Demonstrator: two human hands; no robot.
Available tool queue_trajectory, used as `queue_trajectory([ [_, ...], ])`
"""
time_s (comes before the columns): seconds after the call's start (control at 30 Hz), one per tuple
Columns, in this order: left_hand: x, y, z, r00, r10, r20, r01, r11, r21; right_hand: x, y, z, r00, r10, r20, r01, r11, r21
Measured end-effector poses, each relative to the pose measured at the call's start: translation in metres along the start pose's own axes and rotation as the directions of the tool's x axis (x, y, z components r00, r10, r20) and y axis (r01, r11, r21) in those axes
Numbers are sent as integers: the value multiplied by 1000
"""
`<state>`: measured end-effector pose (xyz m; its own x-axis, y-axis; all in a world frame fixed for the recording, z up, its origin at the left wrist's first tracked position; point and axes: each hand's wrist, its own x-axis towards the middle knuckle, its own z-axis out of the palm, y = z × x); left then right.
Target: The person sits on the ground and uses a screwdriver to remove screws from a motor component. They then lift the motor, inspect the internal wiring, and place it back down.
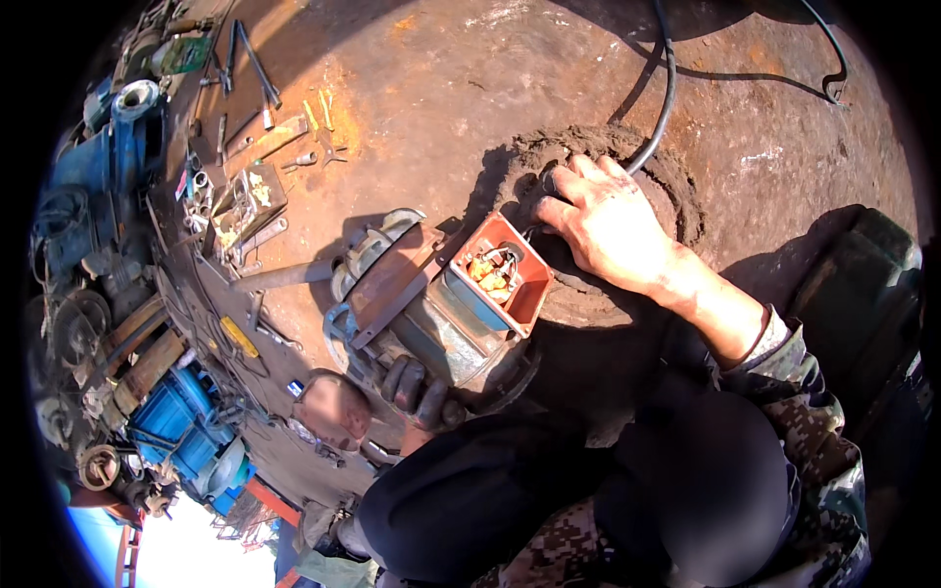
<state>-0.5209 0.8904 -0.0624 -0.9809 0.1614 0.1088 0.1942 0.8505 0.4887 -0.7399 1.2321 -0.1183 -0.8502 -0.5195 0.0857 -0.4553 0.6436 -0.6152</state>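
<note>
An electric motor with worn blue-grey paint lies on its side in front of me. Its orange terminal box is uncovered, and loose wires show inside. My left hand, its fingers blackened, curls against the near side of the motor housing. Beyond the box, my right hand bends its fingers down at the motor's far right; what the fingertips grip is hidden. A dark cable runs down from the top and passes out of sight behind that hand. Under it lies a round, dirt-caked ring.
Sockets, an open-end wrench and long-handled tools lie at the left. A metal pipe points toward the motor. Farther left are blue machine parts. A dark green container stands at the right.
</note>
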Motion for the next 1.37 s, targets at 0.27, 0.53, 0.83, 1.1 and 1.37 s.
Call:
queue_trajectory([
  [0.27, -2, -15, 0, 996, 52, 73, -58, 995, 80, -1, 14, -23, 1000, -27, 17, 27, 999, -39],
  [0.53, 25, -36, 11, 973, 214, 89, -226, 960, 167, -41, 109, -74, 623, 505, -597, -333, 862, 382],
  [0.83, 41, -47, 0, 915, 380, 137, -396, 911, 117, -81, 249, -198, 385, 923, -20, -275, 135, 952],
  [1.1, 64, -24, -10, 883, 469, 35, -470, 882, 39, -8, 61, -183, 524, 823, -221, -795, 565, 219],
  [1.37, 2, 17, -94, 929, -227, 293, 317, 897, -308, 100, -91, -247, 470, 780, 413, -883, 427, 198],
])
